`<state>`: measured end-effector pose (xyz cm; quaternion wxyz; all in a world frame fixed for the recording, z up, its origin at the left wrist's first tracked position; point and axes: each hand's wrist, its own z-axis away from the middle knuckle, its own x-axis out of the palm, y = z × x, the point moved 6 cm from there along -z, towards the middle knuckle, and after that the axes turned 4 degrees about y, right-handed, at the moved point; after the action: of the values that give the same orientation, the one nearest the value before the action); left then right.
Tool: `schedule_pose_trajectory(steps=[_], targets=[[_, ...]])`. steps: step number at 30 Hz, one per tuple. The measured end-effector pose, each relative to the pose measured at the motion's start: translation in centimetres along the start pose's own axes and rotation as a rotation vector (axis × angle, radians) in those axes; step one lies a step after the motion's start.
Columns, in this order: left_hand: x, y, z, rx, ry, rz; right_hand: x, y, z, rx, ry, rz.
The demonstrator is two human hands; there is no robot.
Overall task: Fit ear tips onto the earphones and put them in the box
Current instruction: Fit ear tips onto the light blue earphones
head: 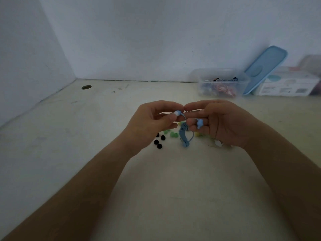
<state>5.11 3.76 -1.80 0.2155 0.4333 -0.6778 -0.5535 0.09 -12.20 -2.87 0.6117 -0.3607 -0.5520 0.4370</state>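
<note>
Pinching white-tipped pale-blue earphone bud (178, 113) at fingertips of left grip (151, 122); clamping twin bud (199, 123) inside right grip (224, 122) (coiled blue cable (183, 136) below, between both).

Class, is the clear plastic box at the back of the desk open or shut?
Open: the blue lid is off and leans beside the clear box, with coloured cables visible inside.

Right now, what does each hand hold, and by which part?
The left hand pinches one blue earbud at its white tip; the right hand holds the other earbud in its fingers. The bundled cable hangs below both.
</note>
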Motion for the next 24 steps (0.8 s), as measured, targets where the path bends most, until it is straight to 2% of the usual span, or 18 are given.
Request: schedule_pose_trajectory(steps=[3,8,10,14,20,24], targets=[[-0.4,-0.3,-0.2,-0.034,0.035,0.043,0.0,-0.5,0.6,-0.008,-0.036,-0.056],[-0.8,-0.6,-0.2,-0.065,0.083,0.120,-0.5,-1.1,0.8,-0.069,-0.003,-0.119],[-0.8,-0.6,-0.1,-0.073,0.093,0.063,-0.6,-1.1,0.7,-0.090,0.017,-0.118],[-0.4,-0.3,-0.1,-0.008,0.054,-0.196,-0.7,-1.5,0.8,-0.137,0.041,-0.103],[2.4,-0.3,0.6,0.083,-0.134,-0.482,-0.5,-2.3,1.2,-0.227,-0.017,0.134],[2.4,-0.6,0.6,0.038,-0.214,-0.583,-0.2,-1.3,0.7,-0.226,0.082,0.423]])
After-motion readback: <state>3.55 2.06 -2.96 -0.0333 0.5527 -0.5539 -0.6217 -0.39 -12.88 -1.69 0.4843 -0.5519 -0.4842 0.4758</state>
